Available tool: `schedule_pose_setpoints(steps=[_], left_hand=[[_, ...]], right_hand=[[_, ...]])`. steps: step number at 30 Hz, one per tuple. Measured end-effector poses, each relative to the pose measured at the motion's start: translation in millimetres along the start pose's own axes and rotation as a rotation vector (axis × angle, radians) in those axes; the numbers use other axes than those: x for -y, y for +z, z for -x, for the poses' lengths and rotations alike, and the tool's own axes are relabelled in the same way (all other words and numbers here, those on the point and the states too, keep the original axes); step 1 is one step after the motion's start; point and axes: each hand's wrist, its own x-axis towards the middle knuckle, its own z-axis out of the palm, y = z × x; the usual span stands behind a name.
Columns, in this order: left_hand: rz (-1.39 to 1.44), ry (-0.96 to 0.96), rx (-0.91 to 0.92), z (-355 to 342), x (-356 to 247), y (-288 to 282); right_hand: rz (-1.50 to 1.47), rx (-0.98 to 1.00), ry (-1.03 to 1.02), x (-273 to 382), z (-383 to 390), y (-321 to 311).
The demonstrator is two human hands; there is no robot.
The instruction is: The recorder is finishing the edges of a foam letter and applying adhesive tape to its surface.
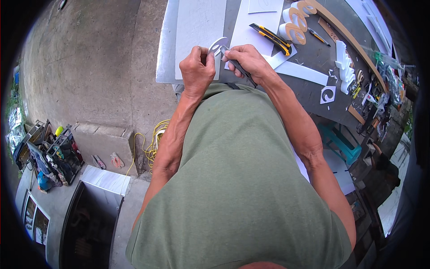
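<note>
My left hand pinches a small curved white cut-out piece with holes in it at the table's near edge. My right hand is closed on a dark-handled cutting tool, whose silvery tip meets the piece. Behind my hands are white sheets on the dark table. A yellow-and-black box cutter lies beyond my right hand, with white strips and a small square bearing a curved shape to the right.
Tan-topped white cut letters, a pen, wooden strips and scissors crowd the table's right side. A teal stool sits below. On my left are concrete floor, coiled yellow cable, a concrete block and cluttered racks.
</note>
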Motion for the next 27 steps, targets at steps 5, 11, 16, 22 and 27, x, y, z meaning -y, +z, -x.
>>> schedule_pose_setpoints(steps=[5, 11, 16, 22, 27], left_hand=[[0.053, 0.062, -0.009, 1.6, -0.2, 3.7], [0.060, 0.046, 0.009, 3.1, 1.3, 1.7], [0.004, 0.034, 0.034, 1.7, 0.8, -0.2], [-0.016, 0.073, 0.034, 1.8, 1.6, 1.3], [0.003, 0.060, 0.046, 2.0, 1.8, 1.0]], right_hand=[[-0.200, 0.101, 0.060, -9.5, -7.6, 3.7], [-0.347, 0.111, 0.069, -14.5, -11.3, 1.3], [-0.408, 0.169, 0.126, -11.9, -12.4, -0.4], [-0.553, 0.274, 0.098, -20.6, -17.2, -2.2], [-0.595, 0.261, 0.069, -22.9, -18.3, -1.0]])
